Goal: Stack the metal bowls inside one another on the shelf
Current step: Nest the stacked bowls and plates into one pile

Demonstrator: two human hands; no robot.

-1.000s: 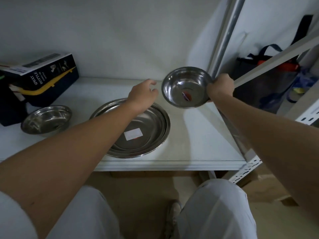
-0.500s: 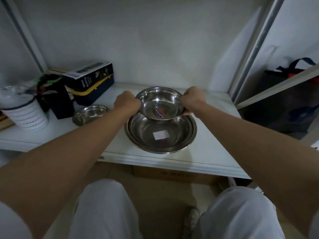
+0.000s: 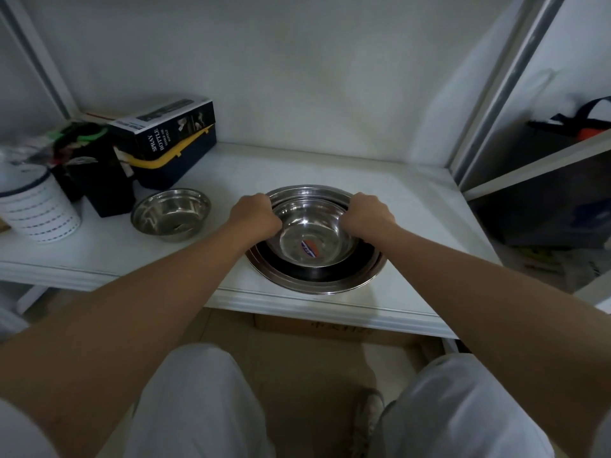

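A medium metal bowl [image 3: 310, 239] with a red-and-blue sticker in its bottom sits inside the large metal bowl [image 3: 317, 282] on the white shelf [image 3: 413, 233]. My left hand [image 3: 256, 218] grips the medium bowl's left rim and my right hand [image 3: 367, 214] grips its right rim. A small metal bowl [image 3: 170, 214] stands apart on the shelf to the left.
A dark "Spray Bottle" box [image 3: 172, 143] and a dark holder [image 3: 96, 170] stand at the back left, with a white striped container [image 3: 34, 206] at the far left. A metal upright [image 3: 496, 90] borders the shelf on the right. A cardboard box [image 3: 317, 328] lies under the shelf.
My right hand carried the medium bowl from the right over the large bowl, my left hand took its other rim, and both lowered it down into the large bowl.
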